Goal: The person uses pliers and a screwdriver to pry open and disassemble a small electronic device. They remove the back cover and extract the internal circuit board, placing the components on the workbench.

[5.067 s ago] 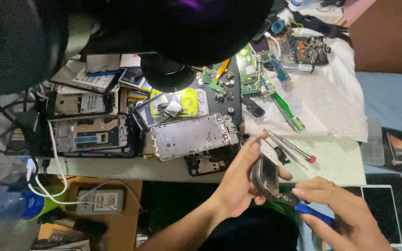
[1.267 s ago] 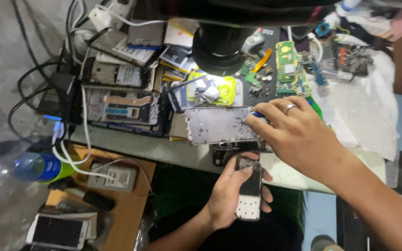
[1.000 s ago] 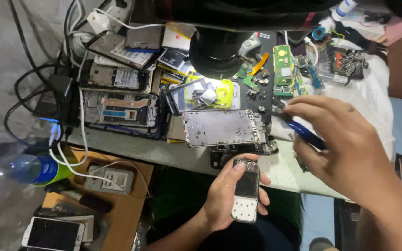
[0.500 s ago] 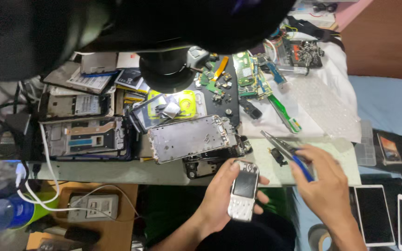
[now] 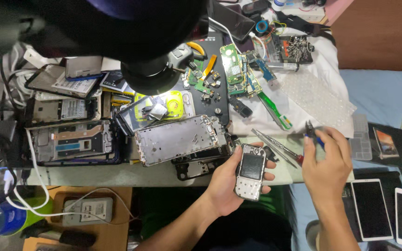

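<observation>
My left hand (image 5: 229, 179) grips a small old keypad phone (image 5: 250, 171) with its front cover off, held upright just off the table's near edge. My right hand (image 5: 326, 160) is closed around a small tool with a blue handle and dark tip (image 5: 313, 131), held above the pale mat at the right. Metal tweezers (image 5: 275, 148) and a red-handled tool lie on the mat between the two hands. A bare silver phone frame (image 5: 177, 139) lies tilted just left of the held phone.
Several opened phones and frames (image 5: 70, 142) crowd the table's left. Green circuit boards (image 5: 236, 69), a green toothbrush (image 5: 273, 111) and loose parts sit at the back. A dark round lamp or microscope head (image 5: 150, 76) overhangs the middle. Tablets (image 5: 372, 209) lie at right.
My right hand reached over the frames, picked up the blue-handled tool and drew back to the right side. The left hand keeps the keypad phone and has raised it slightly.
</observation>
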